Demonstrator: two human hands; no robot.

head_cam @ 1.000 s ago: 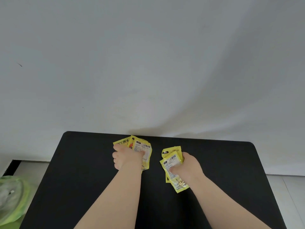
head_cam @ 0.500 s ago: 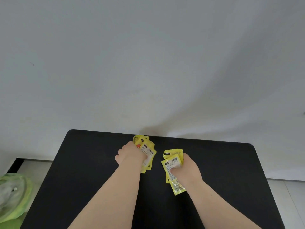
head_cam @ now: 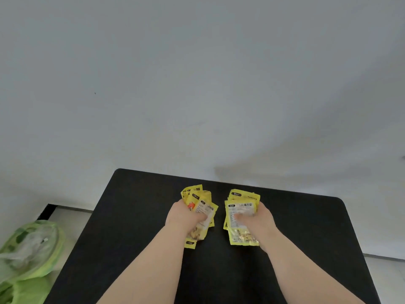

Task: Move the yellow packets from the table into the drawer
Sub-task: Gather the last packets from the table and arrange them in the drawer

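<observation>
Two bunches of yellow packets are over the middle of the black table. My left hand is closed around the left bunch of yellow packets, which fans out above and below my fingers. My right hand grips the right bunch of yellow packets, their printed white labels facing up. The two bunches sit side by side with a narrow gap between them. No drawer is visible.
A green bag with clear plastic lies on the floor left of the table. A pale wall or sheet rises right behind the table's far edge. A light floor strip shows at the right.
Both hands have turned the bunches so more of the packets show, labels up, and drawn them slightly nearer. The view has shifted a little to the left.
</observation>
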